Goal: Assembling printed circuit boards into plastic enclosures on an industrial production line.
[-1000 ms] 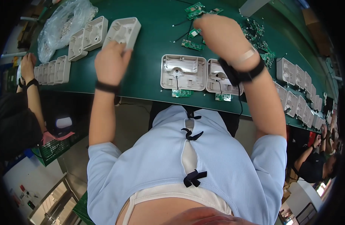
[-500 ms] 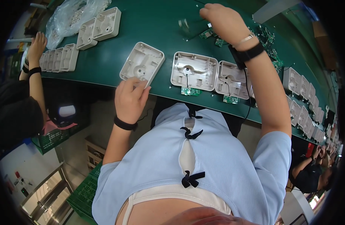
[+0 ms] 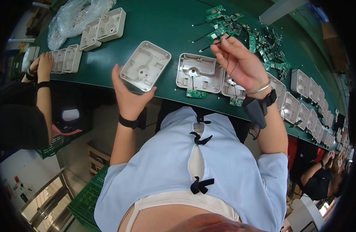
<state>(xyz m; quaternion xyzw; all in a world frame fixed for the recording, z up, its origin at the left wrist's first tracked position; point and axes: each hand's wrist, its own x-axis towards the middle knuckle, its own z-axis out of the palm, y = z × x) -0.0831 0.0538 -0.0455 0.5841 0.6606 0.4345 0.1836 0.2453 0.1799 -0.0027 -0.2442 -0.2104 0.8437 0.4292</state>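
Note:
My left hand point(image 3: 131, 100) grips the near end of an open white plastic housing point(image 3: 145, 65), fingers along its left side and thumb at the near right corner. Inside the housing a round mount and ribs show, with no wire. Over the table, my right hand point(image 3: 243, 63) pinches a thin black wire point(image 3: 209, 47) with a small white connector at its end; whether a board hangs from it is hidden. Just right of the left hand's housing lies another white housing point(image 3: 201, 71), with a black wire running to a green circuit board point(image 3: 196, 94) at its near edge.
A pile of circuit boards point(image 3: 259, 42) spreads over the far right. Rows of white housings point(image 3: 301, 116) line the right side. Two housings point(image 3: 110, 25) and a clear bag of small parts point(image 3: 75, 17) sit far left. A co-worker's hands point(image 3: 44, 65) are at the left end.
My right hand has come back from the far side toward me, now with a black wire in its fingers. My left hand has shifted its grip, spreading round the housing's near end.

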